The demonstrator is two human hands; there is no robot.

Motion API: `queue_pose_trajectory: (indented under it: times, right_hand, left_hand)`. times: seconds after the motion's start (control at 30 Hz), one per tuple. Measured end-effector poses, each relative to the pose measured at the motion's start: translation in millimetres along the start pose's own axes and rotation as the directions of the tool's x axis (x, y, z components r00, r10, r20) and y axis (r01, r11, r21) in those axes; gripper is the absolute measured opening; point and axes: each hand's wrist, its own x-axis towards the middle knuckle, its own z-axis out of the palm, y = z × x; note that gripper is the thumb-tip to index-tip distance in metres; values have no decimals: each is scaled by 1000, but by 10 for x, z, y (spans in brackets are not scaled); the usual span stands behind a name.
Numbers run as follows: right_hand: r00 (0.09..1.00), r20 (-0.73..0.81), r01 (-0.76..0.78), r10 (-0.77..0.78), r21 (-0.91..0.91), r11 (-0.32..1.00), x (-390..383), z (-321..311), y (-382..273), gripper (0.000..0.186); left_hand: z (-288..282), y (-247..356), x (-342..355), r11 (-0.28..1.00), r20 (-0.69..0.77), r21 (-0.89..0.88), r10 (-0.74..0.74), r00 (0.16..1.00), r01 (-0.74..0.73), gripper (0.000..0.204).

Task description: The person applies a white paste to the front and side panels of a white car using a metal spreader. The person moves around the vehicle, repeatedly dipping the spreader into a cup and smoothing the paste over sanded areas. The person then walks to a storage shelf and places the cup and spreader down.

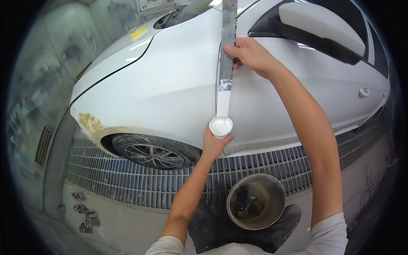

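Note:
My left hand (215,143) is wrapped round a small white cup (216,134) holding white liquid that looks like paint. My right hand (250,55) pinches a long metal ruler (229,29) upright, thumb in front. The ruler's lower part is coated white, and its end meets the cup's far rim, with a white drip there. Behind both hands stands a white car, its front fender (170,89) on the left and its door (272,93) on the right. A tan patch (90,124) marks the fender's front corner.
A metal bucket (278,214) with dark things inside stands between my legs. A floor grating (161,187) runs below the car and its front wheel (155,154). Several small tools (87,219) lie at the lower left. The side mirror (321,23) juts out near my right arm.

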Motion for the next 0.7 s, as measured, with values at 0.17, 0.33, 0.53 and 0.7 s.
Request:
queue_pose_trajectory:
  times: [0.17, 0.33, 0.53, 0.7]
  right_hand:
    - [997, -21, 79, -80, -63, 995, -17, 200, 107, 26]
    - [998, -23, 57, -59, -89, 994, 31, 309, 196, 26]
    - [996, -62, 51, -57, -89, 995, -33, 320, 176, 28]
    - [997, -71, 27, -37, -128, 991, -444, 408, 308, 30]
  left_hand:
    - [-65, -232, -31, 997, -27, -17, 80, 996, -80, 64]
    - [-84, -269, -10, 994, -13, -67, 87, 996, -87, 65]
    - [-102, -248, -7, 993, -1, -81, 87, 996, -87, 66]
    - [-39, -117, -5, 989, 26, -100, 109, 994, -106, 67]
